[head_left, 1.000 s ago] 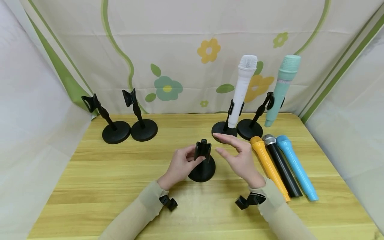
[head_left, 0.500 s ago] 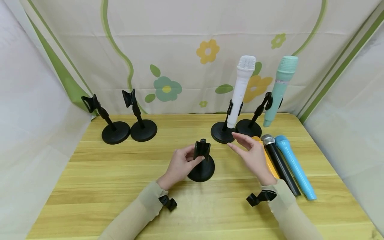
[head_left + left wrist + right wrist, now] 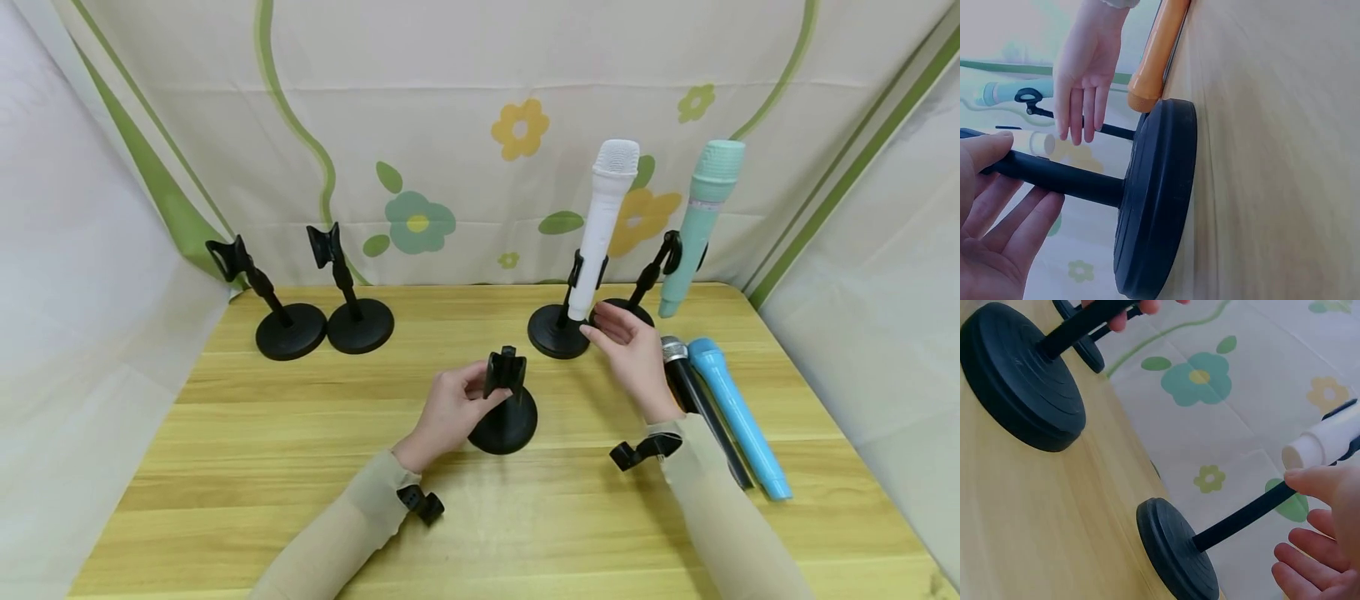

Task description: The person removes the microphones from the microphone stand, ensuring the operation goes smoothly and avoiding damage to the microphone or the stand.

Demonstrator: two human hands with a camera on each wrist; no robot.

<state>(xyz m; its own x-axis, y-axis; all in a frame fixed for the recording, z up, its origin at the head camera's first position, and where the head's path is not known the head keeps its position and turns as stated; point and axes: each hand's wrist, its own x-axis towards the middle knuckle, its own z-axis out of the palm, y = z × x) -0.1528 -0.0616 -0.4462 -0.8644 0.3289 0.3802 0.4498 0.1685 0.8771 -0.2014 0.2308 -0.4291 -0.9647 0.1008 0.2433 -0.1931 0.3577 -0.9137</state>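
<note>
Fingers (left) [image 3: 1034, 226] grip stand [image 3: 512, 417] | stem [image 3: 1082, 183] upright | clip [image 3: 506, 372] apparently faces near side

The left hand [image 3: 1004, 225] holds a black stand [image 3: 1157, 200], the right hand [image 3: 1090, 69] near an orange microphone [image 3: 1159, 56].

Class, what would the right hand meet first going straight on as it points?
The right hand would likely meet the white mic, low down; with depth unclear, perhaps its stand.

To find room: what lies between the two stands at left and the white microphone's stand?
Bare tabletop, as the head view shows. The left hand holds another stand in front of that stretch.
</note>
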